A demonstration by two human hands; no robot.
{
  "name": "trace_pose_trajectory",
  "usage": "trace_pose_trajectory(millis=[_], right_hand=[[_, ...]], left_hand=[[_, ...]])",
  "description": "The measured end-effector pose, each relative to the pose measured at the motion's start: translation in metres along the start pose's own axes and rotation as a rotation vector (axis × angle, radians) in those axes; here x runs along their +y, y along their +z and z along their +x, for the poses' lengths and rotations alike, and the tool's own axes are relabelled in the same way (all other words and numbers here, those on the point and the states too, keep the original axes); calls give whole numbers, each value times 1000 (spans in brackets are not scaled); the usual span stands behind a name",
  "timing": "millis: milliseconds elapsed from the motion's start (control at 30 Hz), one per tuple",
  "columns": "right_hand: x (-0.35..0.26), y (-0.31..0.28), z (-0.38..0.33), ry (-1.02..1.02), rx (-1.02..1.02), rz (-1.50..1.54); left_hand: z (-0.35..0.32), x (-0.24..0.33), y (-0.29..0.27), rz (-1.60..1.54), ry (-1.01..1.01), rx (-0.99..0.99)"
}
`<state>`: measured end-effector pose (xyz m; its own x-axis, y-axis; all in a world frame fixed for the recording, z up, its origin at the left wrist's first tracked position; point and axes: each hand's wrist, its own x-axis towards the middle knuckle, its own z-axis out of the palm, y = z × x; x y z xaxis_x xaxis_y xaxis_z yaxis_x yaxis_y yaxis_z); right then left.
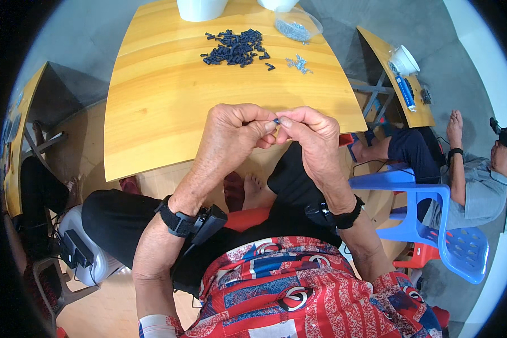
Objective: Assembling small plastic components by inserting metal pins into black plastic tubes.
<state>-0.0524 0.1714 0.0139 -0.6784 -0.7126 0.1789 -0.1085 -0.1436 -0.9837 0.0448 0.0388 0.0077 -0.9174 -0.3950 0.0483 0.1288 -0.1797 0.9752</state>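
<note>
Above the near part of the surface (158, 118), your left hand (234, 127) and right hand (315, 135) pinched one small dark piece (276, 121), apparently mid-work. Beyond, silvery bits (299, 64) lay scattered at right; farther left, a large heap of dark pieces (236, 48) seemed left to handle. Whether any were finished couldn't be told.

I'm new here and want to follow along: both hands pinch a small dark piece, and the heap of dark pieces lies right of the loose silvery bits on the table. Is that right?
Not quite: the head view shows the heap of dark pieces left of the loose silvery bits on the table. Both left hand and right hand do pinch a small dark piece.
</note>
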Motion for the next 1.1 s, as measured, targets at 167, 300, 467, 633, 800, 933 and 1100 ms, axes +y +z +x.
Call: trace_pose_trajectory(millis=[167,300,467,633,800,933,1100], right_hand=[[4,1,0,-39,12,-18],[8,3,-1,-64,10,-6],[11,3,-2,-60,15,24],[8,4,-1,-123,1,-140],[13,2,2,-105,-12,-77],[18,13,-2,-98,31,-103],[16,-4,10,-75,-37,-136]], left_hand=[[1,-1,0,5,-13,15],[-1,-3,1,16,-6,27],[-2,-4,3,7,-12,29],[-1,-3,4,26,-39,52],[4,-8,3,-18,-25,22],[2,-10,-1,6,-124,33],[7,-17,2,-93,-109,18]])
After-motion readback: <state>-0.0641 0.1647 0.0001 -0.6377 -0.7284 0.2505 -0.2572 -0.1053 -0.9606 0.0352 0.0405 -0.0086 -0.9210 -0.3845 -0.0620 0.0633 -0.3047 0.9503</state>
